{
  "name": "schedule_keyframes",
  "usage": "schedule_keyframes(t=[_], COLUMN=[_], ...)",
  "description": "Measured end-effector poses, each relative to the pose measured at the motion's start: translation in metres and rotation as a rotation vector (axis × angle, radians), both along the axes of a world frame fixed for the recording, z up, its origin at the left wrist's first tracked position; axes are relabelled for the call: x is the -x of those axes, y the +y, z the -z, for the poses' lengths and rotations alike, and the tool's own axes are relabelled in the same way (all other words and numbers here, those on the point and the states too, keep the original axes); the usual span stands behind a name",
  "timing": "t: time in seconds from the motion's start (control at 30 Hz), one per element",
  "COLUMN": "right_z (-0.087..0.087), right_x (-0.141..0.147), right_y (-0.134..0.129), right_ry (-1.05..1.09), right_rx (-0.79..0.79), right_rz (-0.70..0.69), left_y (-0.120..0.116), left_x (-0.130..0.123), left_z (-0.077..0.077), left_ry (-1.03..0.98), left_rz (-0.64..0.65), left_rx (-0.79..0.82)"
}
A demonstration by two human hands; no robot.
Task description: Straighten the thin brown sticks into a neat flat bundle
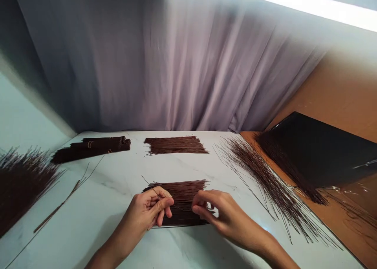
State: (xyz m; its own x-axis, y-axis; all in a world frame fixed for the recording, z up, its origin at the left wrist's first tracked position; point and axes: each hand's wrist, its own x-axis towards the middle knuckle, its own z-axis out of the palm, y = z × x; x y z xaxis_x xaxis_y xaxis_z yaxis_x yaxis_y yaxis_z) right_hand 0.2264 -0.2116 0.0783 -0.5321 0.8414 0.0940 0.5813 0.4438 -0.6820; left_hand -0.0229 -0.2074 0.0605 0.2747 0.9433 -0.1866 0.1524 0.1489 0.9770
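Observation:
A bundle of thin dark brown sticks lies crosswise on the white marbled table, under both hands. My left hand is over its left end, thumb and index finger pinched on a thin brown stick whose tip points up and to the left. The stick runs on toward my right hand, which is above the bundle's right end with thumb and index finger pressed together. What lies between those right fingertips is too small to make out.
Behind lies another stick bundle. Tied dark bundles are at the back left, a large dark pile at far left, loose sticks beside it. Spread sticks and a black sheet lie right. A curtain hangs behind.

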Motion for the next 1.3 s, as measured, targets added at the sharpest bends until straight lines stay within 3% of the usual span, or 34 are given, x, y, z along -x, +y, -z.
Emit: schedule_keyframes(t=[0.17,0.33,0.47,0.6,0.7,0.9,1.03,1.2,1.3], right_z=[-0.012,-0.022,-0.040,-0.056,-0.054,-0.019,0.007,0.016,0.015], right_x=[-0.020,-0.019,0.003,0.043,0.054,0.017,0.009,0.002,-0.018], right_y=[0.022,0.035,0.029,0.036,0.051,0.053,0.045,0.048,0.048], right_ry=[-0.134,-0.189,-0.185,-0.344,-0.460,-0.420,-0.366,-0.187,0.088], right_rx=[-0.206,-0.355,-0.558,-0.766,-0.881,-0.808,-0.725,-0.589,-0.363], right_rz=[0.015,-0.046,-0.030,-0.261,-0.339,-0.180,-0.117,-0.031,0.147], left_y=[-0.002,0.001,0.001,-0.003,-0.003,0.006,0.008,0.008,0.009], left_x=[0.002,0.001,-0.003,-0.008,-0.008,-0.003,-0.004,-0.006,-0.005], left_z=[0.005,0.007,0.006,0.008,0.012,0.018,0.022,0.029,0.026], left_ry=[-0.016,-0.048,-0.037,-0.027,-0.014,-0.041,-0.003,-0.006,-0.047], left_rz=[0.042,0.046,0.057,0.071,0.055,0.011,0.007,0.029,0.025], left_rx=[0.026,0.035,0.034,0.006,0.008,0.002,-0.053,-0.026,0.009])
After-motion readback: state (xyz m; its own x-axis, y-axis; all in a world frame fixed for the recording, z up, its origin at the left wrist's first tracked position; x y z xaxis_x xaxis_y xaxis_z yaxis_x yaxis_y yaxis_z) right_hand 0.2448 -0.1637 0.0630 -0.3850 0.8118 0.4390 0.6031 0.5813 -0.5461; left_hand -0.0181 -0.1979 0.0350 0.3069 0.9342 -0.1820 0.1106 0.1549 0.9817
